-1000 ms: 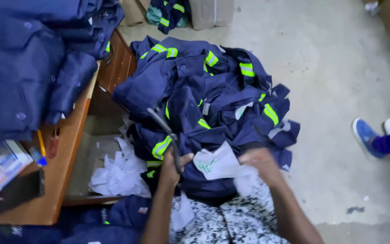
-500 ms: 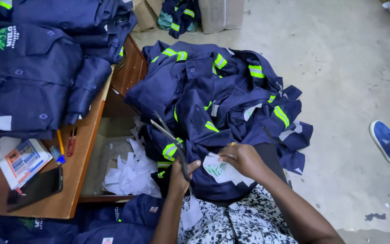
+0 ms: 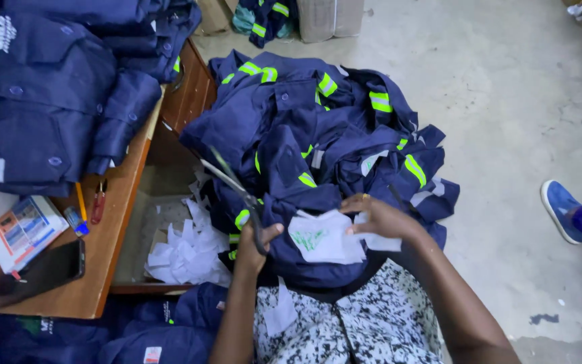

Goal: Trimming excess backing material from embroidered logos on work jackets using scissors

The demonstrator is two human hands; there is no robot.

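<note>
Since half a second ago my view has swung a little to the right and my hands have shifted: the left hand [image 3: 259, 246] has come up slightly with the scissors [image 3: 240, 195], and the right hand [image 3: 382, 217] has slid further right along the white backing paper [image 3: 321, 237]. My left hand is closed around the scissors' dark handles, the long blades slanting up and to the left over the navy cloth; I cannot tell how far the blades are parted. My right hand lies flat with fingers spread, pressing down on the paper's right edge rather than gripping it. The paper, with a green print on it, lies on a navy garment [image 3: 304, 266] draped over my lap, between my two hands.

Beyond it is a heap of navy workwear with neon-green reflective strips [image 3: 318, 135] on the concrete floor [image 3: 506, 101]. To my left, white paper scraps [image 3: 190, 249] fill an open drawer of the wooden table [image 3: 112, 236]. On the table rest stacked navy shirts [image 3: 42, 101], a black phone [image 3: 42, 269], a printed booklet [image 3: 21, 229] and a small pair of red-handled snips [image 3: 98, 202]. Another person's blue shoe [image 3: 560, 209] shows at the right edge.
</note>
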